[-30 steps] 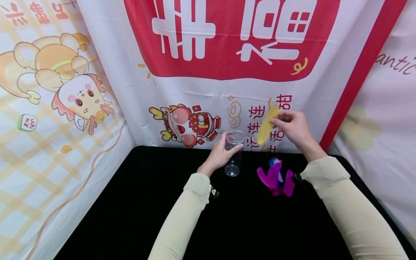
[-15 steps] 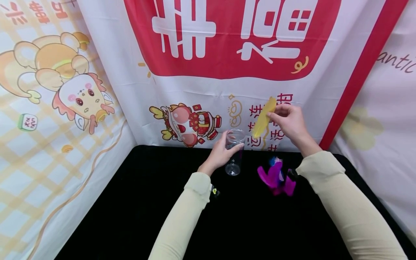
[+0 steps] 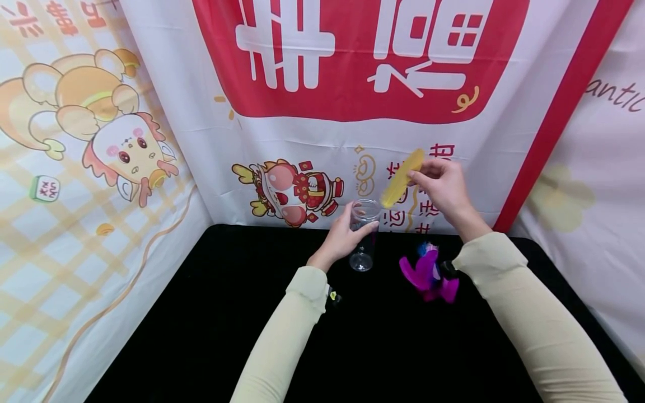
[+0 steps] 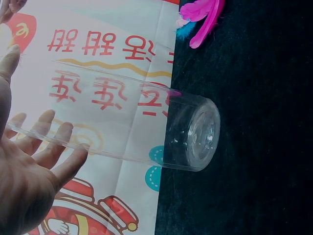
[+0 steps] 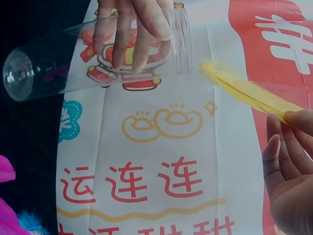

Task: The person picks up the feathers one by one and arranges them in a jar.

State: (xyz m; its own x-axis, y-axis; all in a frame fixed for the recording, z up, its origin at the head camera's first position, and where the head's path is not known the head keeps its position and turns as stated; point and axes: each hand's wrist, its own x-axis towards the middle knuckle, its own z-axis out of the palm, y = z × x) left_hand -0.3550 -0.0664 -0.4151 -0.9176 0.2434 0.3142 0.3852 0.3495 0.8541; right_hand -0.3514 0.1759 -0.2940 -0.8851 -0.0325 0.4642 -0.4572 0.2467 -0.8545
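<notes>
My left hand (image 3: 339,238) grips a clear plastic jar (image 3: 364,246) near its open mouth, thumb on one side and fingers round the other. The left wrist view shows the see-through jar (image 4: 142,122) and its round base, with nothing visible inside. Between thumb and fingertips my right hand (image 3: 443,187) pinches a yellow feather (image 3: 401,180). In the right wrist view the free end of the feather (image 5: 244,90) is close to the jar's rim, apart from it. Below the right hand, purple-pink feathers (image 3: 422,273) lie on the table with some blue and white ones.
A black cloth (image 3: 353,336) covers the table. Printed fabric hangs behind it, with a red panel (image 3: 347,103) and a cartoon figure (image 3: 289,193). Patterned curtains (image 3: 75,240) stand at the left and right sides.
My right hand has moved left with the yellow feather, bringing its lower end near the jar's mouth. The left hand and the jar have stayed in place.
</notes>
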